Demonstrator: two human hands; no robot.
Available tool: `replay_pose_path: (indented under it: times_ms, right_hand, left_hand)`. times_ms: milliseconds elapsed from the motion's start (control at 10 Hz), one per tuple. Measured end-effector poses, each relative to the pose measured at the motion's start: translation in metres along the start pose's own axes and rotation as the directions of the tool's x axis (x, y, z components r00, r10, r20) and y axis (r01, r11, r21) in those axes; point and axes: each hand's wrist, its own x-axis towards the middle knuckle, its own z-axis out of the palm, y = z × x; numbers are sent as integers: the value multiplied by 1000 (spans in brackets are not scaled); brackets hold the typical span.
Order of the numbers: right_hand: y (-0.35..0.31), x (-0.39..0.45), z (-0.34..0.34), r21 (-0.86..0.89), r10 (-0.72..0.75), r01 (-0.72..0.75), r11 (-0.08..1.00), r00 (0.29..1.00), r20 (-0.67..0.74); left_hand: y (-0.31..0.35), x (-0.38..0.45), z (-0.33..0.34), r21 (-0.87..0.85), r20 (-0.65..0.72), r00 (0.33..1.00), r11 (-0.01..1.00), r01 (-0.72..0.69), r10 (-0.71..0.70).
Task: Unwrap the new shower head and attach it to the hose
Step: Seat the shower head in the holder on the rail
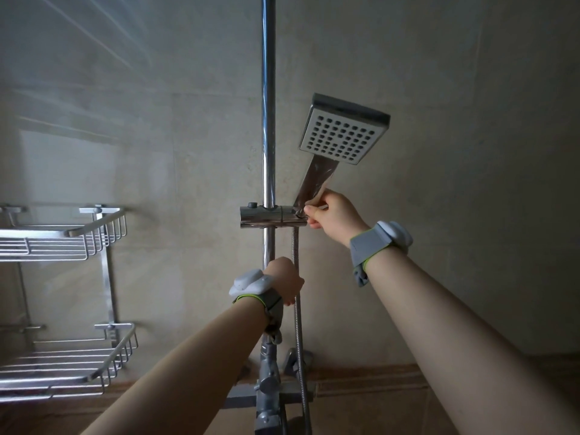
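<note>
Pinching shower head (pixel 342 136) handle, right hand (pixel 337 213) fingertips

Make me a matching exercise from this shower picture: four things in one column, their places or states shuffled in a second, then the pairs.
Things:
1. shower head
2. left hand
3. right hand
4. wire shelves

Places or states:
A. grips the hose below the bracket
B. mounted on the wall, left of the rail
C. square face with holes, tilted right of the rail
D. holds the base of the handle at the bracket

Pairs: 1-C, 2-A, 3-D, 4-B
</note>
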Motion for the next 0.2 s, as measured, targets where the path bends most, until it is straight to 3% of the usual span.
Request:
replay_pose_path:
  times_ms: [100, 200]
  right_hand:
    - [3, -2, 3, -8, 25, -25, 1000, 1000, -13]
    - [4, -9, 3, -40, 78, -79, 996, 997, -27]
  left_hand:
    - [2, -4, -7, -20, 46, 998, 999, -50, 50]
    - [8, -15, -20, -155, 69, 996, 987, -49, 60]
